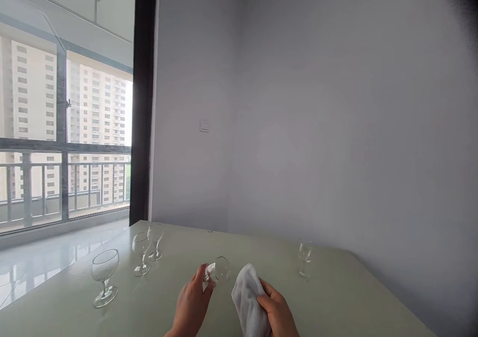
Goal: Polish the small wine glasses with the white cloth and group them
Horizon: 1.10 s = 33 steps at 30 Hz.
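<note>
My left hand (194, 294) is closed around a small clear stemmed glass (220, 269), which is tilted sideways with its bowl toward the right. In my right hand (275, 307) is a white cloth (248, 294), pinched between thumb and fingers and hanging down. A small gap lies between the cloth and the glass. To the left, a wine glass (105, 266) stands upright near the table edge. Behind it are a second wine glass (142, 245) and a third wine glass (156, 233), partly overlapping. One more glass (305, 252) stands alone on the right.
The pale green table (179, 247) reaches to the grey wall (298, 128), which has a light switch (204, 125). At the left, a dark frame (144, 103) borders a window with a railing (97, 177). A shiny tiled floor (67, 257) lies beyond the table's left edge.
</note>
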{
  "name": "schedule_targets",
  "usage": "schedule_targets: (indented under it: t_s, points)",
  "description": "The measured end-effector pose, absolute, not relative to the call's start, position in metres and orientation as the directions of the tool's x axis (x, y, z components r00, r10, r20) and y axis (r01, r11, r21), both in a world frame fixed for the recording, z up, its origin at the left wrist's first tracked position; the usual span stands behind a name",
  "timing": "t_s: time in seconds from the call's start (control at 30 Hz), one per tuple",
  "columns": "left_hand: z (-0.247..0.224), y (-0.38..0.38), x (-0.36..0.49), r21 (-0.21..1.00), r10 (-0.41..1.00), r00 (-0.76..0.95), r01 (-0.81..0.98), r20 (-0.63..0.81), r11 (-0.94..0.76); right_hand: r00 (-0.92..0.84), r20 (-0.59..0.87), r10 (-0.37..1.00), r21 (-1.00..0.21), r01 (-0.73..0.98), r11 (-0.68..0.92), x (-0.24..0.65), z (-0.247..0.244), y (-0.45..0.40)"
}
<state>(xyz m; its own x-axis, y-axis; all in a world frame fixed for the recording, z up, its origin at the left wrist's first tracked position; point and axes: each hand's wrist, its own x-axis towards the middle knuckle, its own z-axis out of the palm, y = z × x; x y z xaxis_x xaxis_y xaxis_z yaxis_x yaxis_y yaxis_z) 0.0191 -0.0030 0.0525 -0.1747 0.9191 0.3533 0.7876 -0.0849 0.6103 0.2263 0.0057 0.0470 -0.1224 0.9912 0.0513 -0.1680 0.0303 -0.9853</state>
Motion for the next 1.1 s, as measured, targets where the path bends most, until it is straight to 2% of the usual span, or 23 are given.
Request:
schedule_targets:
  t_s: [0.1, 0.17, 0.27, 0.4, 0.5, 0.57, 0.67, 0.77, 0.87, 0.93, 1.03, 1.1]
  points:
    - [0.041, 0.007, 0.043, 0.557, 0.908, -0.130, 0.821, 0.398, -0.126, -0.049, 0.040, 0.998, -0.966, -0.257, 0.026, 0.232, 0.056, 0.005]
    - [0.032, 0.011, 0.050, 0.521, 0.905, -0.115, 0.843, 0.410, -0.130, -0.027, 0.112, 0.993, -0.967, -0.235, 0.103, 0.230, 0.056, 0.004]
    - [0.023, 0.012, 0.052, 0.455, 0.908, -0.073, 0.880, 0.413, -0.136, -0.076, 0.179, 0.981, -0.961, -0.225, 0.158, 0.218, 0.049, 0.000]
    - [0.012, 0.010, 0.048, 0.322, 0.888, 0.003, 0.931, 0.460, -0.170, -0.190, 0.194, 0.963, -0.972, -0.172, 0.162, 0.201, 0.041, -0.007]
    - [-0.001, 0.008, 0.045, 0.183, 0.830, 0.067, 0.962, 0.554, -0.200, -0.325, 0.134, 0.936, -0.991, -0.070, 0.118, 0.198, 0.039, -0.013]
    - [-0.008, 0.007, 0.044, 0.072, 0.744, 0.136, 0.968, 0.654, -0.240, -0.355, 0.077, 0.932, -0.994, 0.051, 0.102, 0.199, 0.039, -0.016]
    - [-0.005, 0.004, 0.043, -0.061, 0.602, 0.262, 0.941, 0.755, -0.333, -0.265, -0.016, 0.964, -0.968, 0.246, 0.051, 0.202, 0.038, -0.022]
    - [0.009, 0.001, 0.043, -0.109, 0.534, 0.333, 0.907, 0.777, -0.408, -0.217, 0.021, 0.976, -0.941, 0.326, 0.092, 0.203, 0.037, -0.023]
    - [0.028, -0.004, 0.042, -0.121, 0.520, 0.363, 0.889, 0.773, -0.442, -0.231, 0.048, 0.972, -0.970, 0.221, 0.100, 0.207, 0.042, -0.021]
    - [0.039, -0.007, 0.039, -0.151, 0.511, 0.387, 0.884, 0.767, -0.443, -0.262, -0.013, 0.965, -0.999, 0.034, -0.004, 0.213, 0.049, -0.017]
    - [0.050, -0.009, 0.034, -0.221, 0.490, 0.451, 0.862, 0.746, -0.456, -0.389, -0.061, 0.919, -0.958, -0.237, -0.164, 0.224, 0.060, -0.013]
    - [0.055, -0.008, 0.032, -0.200, 0.541, 0.478, 0.847, 0.692, -0.493, -0.441, -0.055, 0.896, -0.961, -0.221, -0.168, 0.232, 0.067, -0.012]
